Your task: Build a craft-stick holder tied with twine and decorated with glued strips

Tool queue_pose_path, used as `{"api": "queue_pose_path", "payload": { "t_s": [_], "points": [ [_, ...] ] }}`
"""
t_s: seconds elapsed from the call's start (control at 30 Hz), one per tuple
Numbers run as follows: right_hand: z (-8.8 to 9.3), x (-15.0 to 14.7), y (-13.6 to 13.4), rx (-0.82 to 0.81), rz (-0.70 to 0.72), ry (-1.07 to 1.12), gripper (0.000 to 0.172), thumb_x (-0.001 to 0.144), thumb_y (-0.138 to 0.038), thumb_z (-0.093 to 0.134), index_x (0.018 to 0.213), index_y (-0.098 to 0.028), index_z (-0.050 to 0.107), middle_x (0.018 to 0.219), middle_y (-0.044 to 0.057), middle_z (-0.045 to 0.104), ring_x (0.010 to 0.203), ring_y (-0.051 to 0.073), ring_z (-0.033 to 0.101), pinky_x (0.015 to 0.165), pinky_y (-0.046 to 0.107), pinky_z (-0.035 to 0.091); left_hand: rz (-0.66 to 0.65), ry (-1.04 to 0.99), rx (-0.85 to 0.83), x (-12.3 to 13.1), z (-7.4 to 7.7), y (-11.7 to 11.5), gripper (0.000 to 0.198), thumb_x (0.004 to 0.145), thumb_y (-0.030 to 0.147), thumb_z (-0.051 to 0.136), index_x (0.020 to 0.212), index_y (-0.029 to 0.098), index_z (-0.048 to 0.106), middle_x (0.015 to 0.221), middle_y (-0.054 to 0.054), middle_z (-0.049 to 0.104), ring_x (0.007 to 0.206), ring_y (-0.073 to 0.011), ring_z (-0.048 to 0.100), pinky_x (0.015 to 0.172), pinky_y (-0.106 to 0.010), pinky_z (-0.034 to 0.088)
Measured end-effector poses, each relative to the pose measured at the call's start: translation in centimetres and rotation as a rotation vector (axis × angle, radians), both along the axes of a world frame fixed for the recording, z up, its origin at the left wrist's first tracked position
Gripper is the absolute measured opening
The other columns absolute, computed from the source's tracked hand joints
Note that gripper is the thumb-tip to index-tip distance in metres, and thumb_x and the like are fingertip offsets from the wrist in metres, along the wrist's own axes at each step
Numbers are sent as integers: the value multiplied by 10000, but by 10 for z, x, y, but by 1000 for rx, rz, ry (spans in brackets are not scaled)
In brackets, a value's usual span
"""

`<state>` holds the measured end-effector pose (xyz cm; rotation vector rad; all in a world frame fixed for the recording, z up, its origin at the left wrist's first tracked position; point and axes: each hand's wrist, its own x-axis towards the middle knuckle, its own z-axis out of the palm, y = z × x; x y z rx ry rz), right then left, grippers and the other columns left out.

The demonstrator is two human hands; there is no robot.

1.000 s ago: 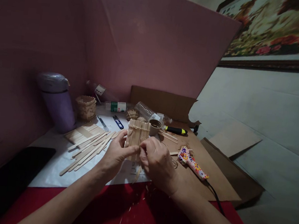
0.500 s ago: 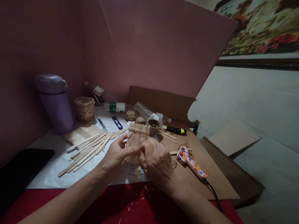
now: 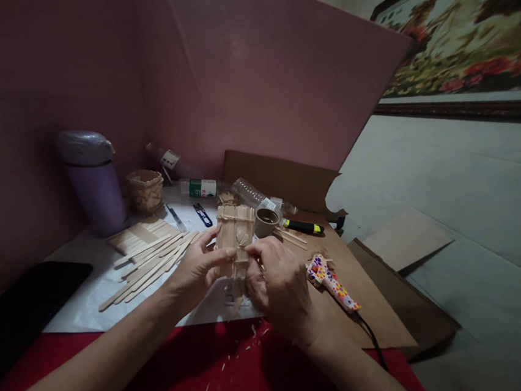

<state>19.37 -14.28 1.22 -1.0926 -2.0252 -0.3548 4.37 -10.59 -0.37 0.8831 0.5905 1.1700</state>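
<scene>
My left hand point(image 3: 203, 261) grips the left side of a small holder made of craft sticks point(image 3: 226, 235), its thumb pressed across the front. A strand of twine runs round the holder near its top, and a pale rounded, ridged patch shows on its face. My right hand point(image 3: 278, 277) is closed at the holder's lower right, fingertips against it. A small thin bit shows between its fingers, too small to name. Left of the hands lie loose craft sticks point(image 3: 152, 265). A roll of tape point(image 3: 267, 222) stands just behind the holder.
A flower-patterned glue gun point(image 3: 332, 282) with a black cord lies on cardboard point(image 3: 376, 329) at right. Behind are thread snips point(image 3: 202, 214), a craft knife point(image 3: 175, 217), plastic bottles point(image 3: 254, 193) and a twine-wrapped pot point(image 3: 145, 190). A purple tumbler point(image 3: 97, 189) stands left. Wood shavings litter the red cloth point(image 3: 198, 361).
The holder has shifted slightly left and up with my left hand. My right hand has turned and slid a little right, uncovering the ridged patch on the holder's face.
</scene>
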Motion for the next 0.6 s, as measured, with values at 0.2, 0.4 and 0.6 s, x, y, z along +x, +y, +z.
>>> {"api": "queue_pose_path", "payload": {
  "t_s": [0.2,0.4,0.6],
  "points": [
    [-7,-6,4,-14,-48,-47,183,916,-206,440,849,-124,589,801,80,600,756,181,555,666,304,434,7,0,51,1,-5,0,488,636,158,755,1086,142,568,924,-90,682,778,-191,653,671,-283,523],
    [-6,-6,7,29,-87,-161,201,922,-189,405,822,-138,572,770,77,593,721,180,525,634,303,411,63,40,72,3,-3,-3,488,599,155,777,1050,152,589,902,-69,684,793,-201,654,681,-285,509],
    [-10,-12,11,122,-179,-291,196,889,-136,384,753,-149,525,691,79,532,629,182,467,546,300,373,76,54,96,2,-3,-5,440,633,136,754,1038,154,582,903,-59,681,791,-174,643,678,-256,505]
  ]
}}
